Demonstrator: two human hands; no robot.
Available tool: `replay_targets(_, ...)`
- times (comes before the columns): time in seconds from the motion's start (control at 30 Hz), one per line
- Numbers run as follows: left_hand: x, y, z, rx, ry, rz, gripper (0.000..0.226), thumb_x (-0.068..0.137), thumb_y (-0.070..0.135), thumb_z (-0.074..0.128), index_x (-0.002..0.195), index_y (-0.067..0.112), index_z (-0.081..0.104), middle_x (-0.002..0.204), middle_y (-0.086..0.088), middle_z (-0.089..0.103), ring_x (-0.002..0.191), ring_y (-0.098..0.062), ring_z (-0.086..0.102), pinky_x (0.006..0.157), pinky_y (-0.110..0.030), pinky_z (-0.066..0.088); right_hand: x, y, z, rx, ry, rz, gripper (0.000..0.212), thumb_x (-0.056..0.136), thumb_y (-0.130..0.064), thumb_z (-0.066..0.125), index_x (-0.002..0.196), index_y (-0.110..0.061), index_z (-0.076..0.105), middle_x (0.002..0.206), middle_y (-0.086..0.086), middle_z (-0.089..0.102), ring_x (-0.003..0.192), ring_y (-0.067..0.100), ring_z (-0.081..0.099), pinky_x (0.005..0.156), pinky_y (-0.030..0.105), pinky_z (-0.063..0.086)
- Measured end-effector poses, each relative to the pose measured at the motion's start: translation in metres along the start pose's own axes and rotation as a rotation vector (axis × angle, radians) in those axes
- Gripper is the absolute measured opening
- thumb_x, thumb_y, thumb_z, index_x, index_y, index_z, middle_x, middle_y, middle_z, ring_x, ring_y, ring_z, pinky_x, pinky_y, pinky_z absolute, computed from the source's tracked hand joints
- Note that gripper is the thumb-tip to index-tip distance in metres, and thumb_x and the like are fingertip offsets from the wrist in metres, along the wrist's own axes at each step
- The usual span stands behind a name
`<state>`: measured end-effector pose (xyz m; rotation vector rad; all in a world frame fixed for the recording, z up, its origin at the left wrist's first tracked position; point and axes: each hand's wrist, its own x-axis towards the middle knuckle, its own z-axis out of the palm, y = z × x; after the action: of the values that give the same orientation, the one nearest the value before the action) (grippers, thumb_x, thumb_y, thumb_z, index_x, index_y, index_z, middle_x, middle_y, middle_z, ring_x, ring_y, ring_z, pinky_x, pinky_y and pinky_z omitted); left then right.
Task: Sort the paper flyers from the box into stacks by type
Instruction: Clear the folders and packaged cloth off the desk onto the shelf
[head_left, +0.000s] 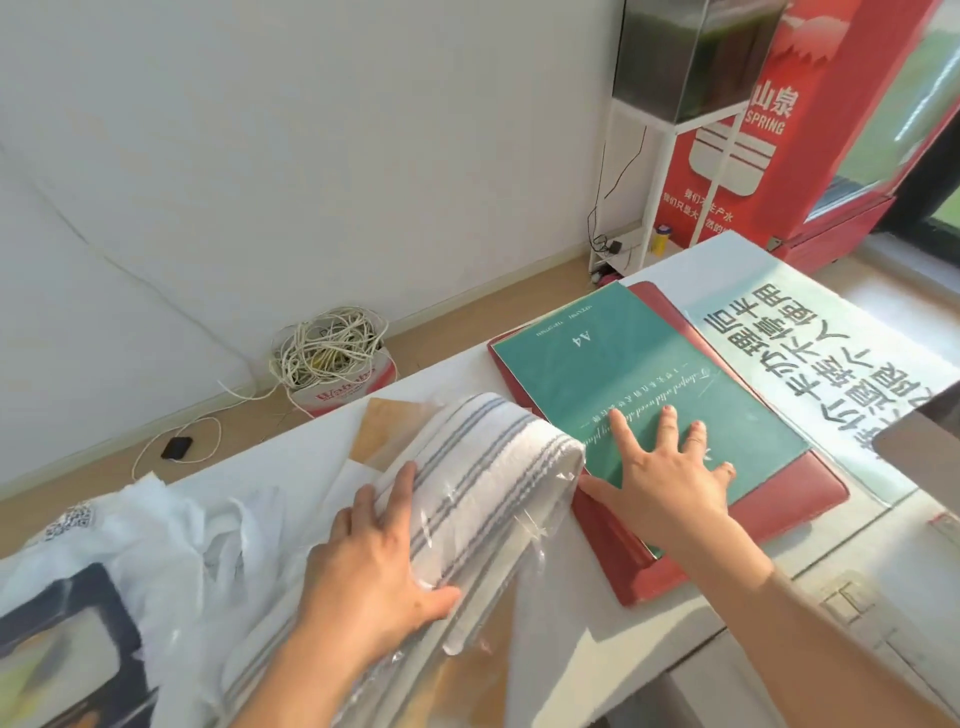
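The right hand (670, 478) is laid flat, fingers spread and straight, on a green sheet (649, 364) marked A4; nothing is held, the sheet is only pressed down. The green sheet lies on top of a red folder (789, 499), squared roughly to its edges, on the white table (291, 452). Just beside this pile, to the right, a printed sign (810, 343) with large characters is spread out as a separate item.

The left hand (374, 566) is curled over a striped towel (498, 457) wrapped in clear film, with the fingers over its top and the thumb at its lower edge. The towel is touching the near corner of the red folder. A tan sheet (384, 426) is partly covered by the towel, and crumpled white wrapping (171, 525) is heaped at the left.

The sorting is judged to be at an early stage: two kinds of paper are laid apart, but no stack of any height is seen. A dark container (62, 623) at the lower left may be the box; its contents cannot be made out, so what is left cannot be told.
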<state>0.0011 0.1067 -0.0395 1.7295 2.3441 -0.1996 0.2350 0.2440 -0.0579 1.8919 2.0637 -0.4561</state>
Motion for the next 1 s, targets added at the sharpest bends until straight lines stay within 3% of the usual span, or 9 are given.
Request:
replay_targets(0.2,-0.001,-0.004,0.006,-0.098,0.085,-0.019,0.112,0.058,0.076,0.048,0.144,0.035,-0.011,0.120,-0.001,0.045,0.106,-0.022,0.052,0.083,-0.035,0.046,-0.043,-0.027,0.005,0.589,0.118,-0.226,0.071,0.090,-0.052,0.049,0.148,-0.028,0.016,0.118,-0.005,0.062,0.119,0.023,0.049,0.097,0.038,0.040)
replay_targets(0.27,0.000,-0.009,0.000,-0.209,0.096,-0.042,0.109,0.055,0.072,0.053,0.143,0.040,-0.003,0.119,-0.002,0.051,0.103,-0.024,0.056,0.084,-0.035,0.047,-0.062,-0.050,0.017,0.970,-0.063,-0.252,0.084,0.083,-0.052,0.060,0.147,-0.034,0.010,0.111,-0.012,0.067,0.110,0.012,0.060,0.097,0.038,0.044)
replay_targets(0.4,0.000,-0.018,-0.020,-0.561,0.192,-0.084,0.093,0.062,0.052,0.072,0.138,0.048,0.020,0.119,0.002,0.061,0.103,-0.024,0.060,0.087,-0.032,0.047,-0.081,-0.069,0.011,1.549,-0.141,-0.101,0.069,0.073,-0.047,0.075,0.133,-0.030,0.044,0.104,-0.007,0.070,0.094,0.017,0.068,0.090,0.039,0.052)
replay_targets(0.53,-0.003,-0.024,-0.034,-1.105,0.108,-0.007,0.088,0.064,0.056,0.077,0.136,0.048,0.027,0.120,0.015,0.061,0.107,-0.010,0.061,0.095,-0.033,0.047,-0.109,-0.091,-0.010,1.504,-0.384,-0.336,0.072,0.062,-0.062,0.071,0.127,-0.056,0.041,0.117,-0.010,0.064,0.103,0.015,0.065,0.082,0.038,0.054)
replay_targets(0.67,-0.019,-0.026,-0.032,-1.328,-0.210,0.158,0.050,0.096,0.029,0.044,0.143,0.029,0.029,0.137,0.020,0.041,0.120,0.012,0.039,0.091,0.000,0.032,-0.111,-0.120,-0.007,1.503,-0.286,-0.296,0.077,0.072,-0.038,0.080,0.131,-0.048,0.031,0.116,-0.016,0.065,0.095,0.013,0.070,0.070,0.045,0.059)
replay_targets(0.77,-0.022,-0.046,-0.024,-1.168,-0.113,0.150,0.044,0.095,0.014,0.052,0.129,0.039,0.042,0.128,0.016,0.054,0.119,0.001,0.049,0.096,-0.008,0.035,-0.106,-0.123,-0.010,1.495,-0.215,-0.273,0.067,0.078,-0.004,0.074,0.128,-0.030,0.036,0.105,0.003,0.071,0.080,0.020,0.072,0.055,0.031,0.055)
replay_targets(0.87,-0.029,-0.072,-0.033,-0.992,0.206,-0.018,0.061,0.075,0.031,0.077,0.128,0.041,0.048,0.121,0.012,0.056,0.114,-0.007,0.052,0.096,-0.023,0.039,-0.109,-0.126,-0.022,1.526,-0.204,-0.335,0.068,0.079,0.011,0.063,0.125,-0.033,0.038,0.101,0.015,0.070,0.078,0.030,0.068,0.066,0.044,0.058)
replay_targets(0.93,-0.040,-0.088,-0.046,-1.209,0.196,-0.093,0.095,0.062,0.046,0.083,0.140,0.035,0.030,0.130,0.008,0.049,0.118,-0.006,0.048,0.103,-0.029,0.037,-0.113,-0.136,-0.035,1.558,-0.255,-0.438,0.066,0.080,0.011,0.063,0.122,-0.037,0.044,0.096,0.016,0.069,0.079,0.031,0.065,0.079,0.050,0.052)
replay_targets(1.0,-0.054,-0.105,-0.060,-1.485,0.122,-0.109,0.096,0.059,0.045,0.081,0.138,0.029,0.029,0.127,0.003,0.059,0.111,-0.009,0.059,0.100,-0.035,0.045,-0.119,-0.153,-0.044,1.581,-0.338,-0.530,0.063,0.082,0.007,0.064,0.123,-0.037,0.046,0.078,0.008,0.069,0.070,0.024,0.066,0.068,0.040,0.054)
